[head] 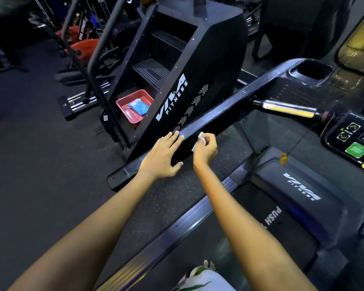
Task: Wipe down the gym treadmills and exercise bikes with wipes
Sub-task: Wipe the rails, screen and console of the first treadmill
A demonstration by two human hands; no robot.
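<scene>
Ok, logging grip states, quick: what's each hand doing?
Left hand: open, fingers straight on the handrail.
Right hand: pinching a white wipe.

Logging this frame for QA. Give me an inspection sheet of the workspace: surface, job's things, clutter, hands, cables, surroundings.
Surface: treadmill side handrail, dark and glossy, runs diagonally.
Job's things: white wipe at the rail; blue wipes pack in a red tray on the stair climber.
Clutter: nothing seen.
Hands: left hand flat, fingertips on the rail; right hand pinches the wipe.
Cables: thin cord with yellow safety clip hangs from the console.
Surroundings: treadmill console, belt, orange bikes, dark floor.
</scene>
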